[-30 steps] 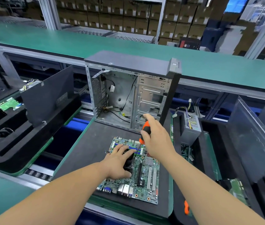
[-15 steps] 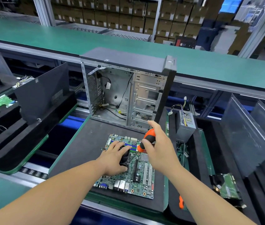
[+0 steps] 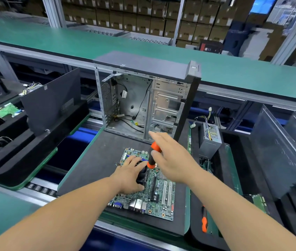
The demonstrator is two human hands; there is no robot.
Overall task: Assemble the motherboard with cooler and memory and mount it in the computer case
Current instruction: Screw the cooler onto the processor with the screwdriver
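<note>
A green motherboard [image 3: 163, 201] lies flat on a dark mat [image 3: 92, 169] in front of the open computer case [image 3: 143, 98], which stands upright with bare metal and loose cables inside. A black cooler [image 3: 141, 176] sits on the board, and my left hand [image 3: 129, 175] holds it down with fingers over its top and thumb at its near side. My right hand [image 3: 172, 160] holds an orange-and-black screwdriver [image 3: 152, 156] nearly upright, tip down beside the cooler, with the index finger stretched out above the handle. The tip is hidden behind the cooler.
A grey power supply [image 3: 209, 140] with coloured wires stands in the black foam tray on the right, where a second orange screwdriver [image 3: 204, 223] lies. A dark side panel [image 3: 51, 100] leans at the left beside a green hard drive [image 3: 7, 110]. Dark panels [image 3: 277, 151] stand at right.
My right hand has tipped the screwdriver from slanted to nearly upright at the cooler, and its fingers have shifted on the handle. My left hand stays on the cooler.
</note>
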